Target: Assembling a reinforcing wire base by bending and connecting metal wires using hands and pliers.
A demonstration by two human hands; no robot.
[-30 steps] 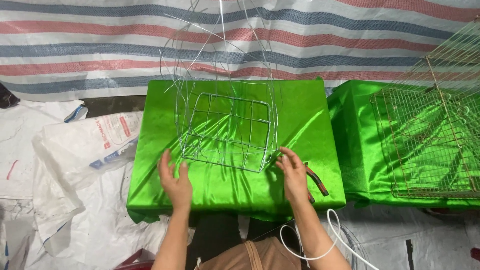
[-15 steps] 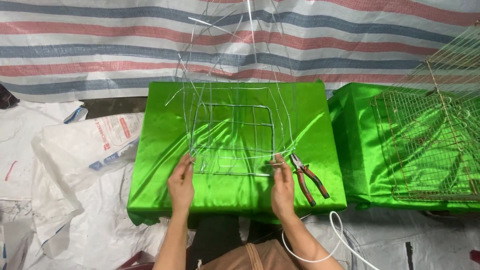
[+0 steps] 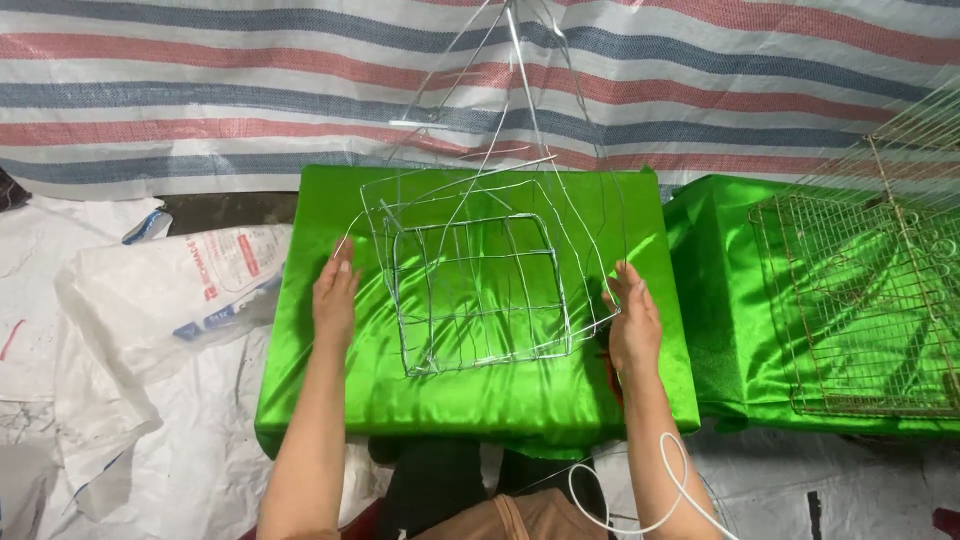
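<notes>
The wire frame (image 3: 478,295) has been turned on the green table (image 3: 300,380). Both hands, left (image 3: 335,295) and right (image 3: 634,325), are now spread flat beside it, gripping nothing; the pliers are hidden.

Striped tarp (image 3: 200,90) in red, blue, white hangs behind as wall. White woven sacks (image 3: 130,330) cover floor. Two low tables under shiny green cloth (image 3: 330,400), side by side. Light even.
</notes>
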